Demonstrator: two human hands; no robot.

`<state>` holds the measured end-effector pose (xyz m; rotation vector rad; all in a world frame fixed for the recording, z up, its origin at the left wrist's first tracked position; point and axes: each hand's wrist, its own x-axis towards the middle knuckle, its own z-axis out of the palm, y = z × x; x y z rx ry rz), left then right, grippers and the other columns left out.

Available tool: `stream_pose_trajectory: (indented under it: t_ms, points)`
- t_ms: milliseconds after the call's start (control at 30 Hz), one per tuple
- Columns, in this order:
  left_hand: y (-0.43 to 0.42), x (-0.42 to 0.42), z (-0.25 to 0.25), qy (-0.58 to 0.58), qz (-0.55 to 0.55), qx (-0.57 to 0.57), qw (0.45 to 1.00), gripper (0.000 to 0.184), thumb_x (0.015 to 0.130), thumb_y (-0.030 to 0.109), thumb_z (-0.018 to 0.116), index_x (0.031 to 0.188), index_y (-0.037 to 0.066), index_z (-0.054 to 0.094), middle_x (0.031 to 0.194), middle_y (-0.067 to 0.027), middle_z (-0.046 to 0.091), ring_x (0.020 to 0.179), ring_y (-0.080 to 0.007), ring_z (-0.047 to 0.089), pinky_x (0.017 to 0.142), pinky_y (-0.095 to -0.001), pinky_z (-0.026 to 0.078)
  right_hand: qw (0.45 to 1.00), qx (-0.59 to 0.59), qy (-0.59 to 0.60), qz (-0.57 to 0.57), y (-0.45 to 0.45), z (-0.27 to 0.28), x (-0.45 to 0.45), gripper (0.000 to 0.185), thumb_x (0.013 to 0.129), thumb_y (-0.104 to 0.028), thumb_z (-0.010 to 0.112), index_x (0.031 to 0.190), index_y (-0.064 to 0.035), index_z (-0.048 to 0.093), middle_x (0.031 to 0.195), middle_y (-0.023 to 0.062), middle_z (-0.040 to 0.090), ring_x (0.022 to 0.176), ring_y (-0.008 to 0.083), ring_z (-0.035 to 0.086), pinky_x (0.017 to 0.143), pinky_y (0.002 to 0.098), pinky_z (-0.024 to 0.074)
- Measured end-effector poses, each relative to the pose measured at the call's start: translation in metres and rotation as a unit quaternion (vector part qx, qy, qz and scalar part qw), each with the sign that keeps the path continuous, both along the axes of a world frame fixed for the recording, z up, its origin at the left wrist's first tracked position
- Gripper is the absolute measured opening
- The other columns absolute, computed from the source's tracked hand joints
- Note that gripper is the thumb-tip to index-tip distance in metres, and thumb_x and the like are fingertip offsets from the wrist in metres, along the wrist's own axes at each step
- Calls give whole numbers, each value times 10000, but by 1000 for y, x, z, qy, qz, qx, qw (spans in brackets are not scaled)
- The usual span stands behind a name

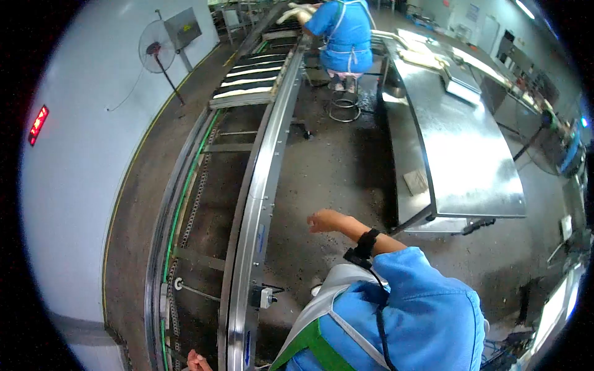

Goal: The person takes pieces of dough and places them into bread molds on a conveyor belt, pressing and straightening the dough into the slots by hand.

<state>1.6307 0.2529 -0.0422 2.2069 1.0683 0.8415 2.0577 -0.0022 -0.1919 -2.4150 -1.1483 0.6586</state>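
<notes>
My right hand (325,221) is held out over the floor, between the conveyor and the steel table. Its fingers are loosely bent, with no object visible in them. A black strap (366,245) with a cable circles that forearm. Low in the view, my left hand (198,360) shows only in part beside the inner edge of the conveyor rail (242,272); the frame cuts it off, and whether it touches the rail or grips anything is hidden. Farther up the conveyor lies a tray (247,98) with dark and whitish strips.
A co-worker in blue (346,37) sits on a stool (344,111) beside the conveyor, white-gloved hands over it. A steel table (470,154) stands at right, bearing a scale-like device (461,83). A pedestal fan (157,48) stands by the left wall. A chain (197,198) runs inside the conveyor.
</notes>
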Motion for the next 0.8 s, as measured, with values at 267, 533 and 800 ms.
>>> stream_pose_trajectory:
  t_ms: [267,533,800]
  points:
    - [-3,21,23,47,-61,15,997,262,849,215,439,1013,25,513,1019,-137,500,933,-261,472,787,-349,391,998,-25,21,-44,-39,13,-32,327,726,-340,517,935,-89,549,874,117,585,808,298,549,678,383,431]
    - [-7,33,42,20,-113,0,993,273,854,223,429,1023,26,513,1011,-140,521,921,-259,496,774,-335,406,999,-8,40,-29,-65,17,-24,299,718,-312,535,922,-93,543,846,126,579,744,326,544,621,407,436]
    - [-30,52,62,49,-57,-48,996,320,856,272,415,1014,14,519,991,-138,536,907,-267,506,783,-344,397,998,-16,37,-46,-61,30,8,377,727,-369,532,960,-72,531,919,125,571,836,304,537,699,385,418]
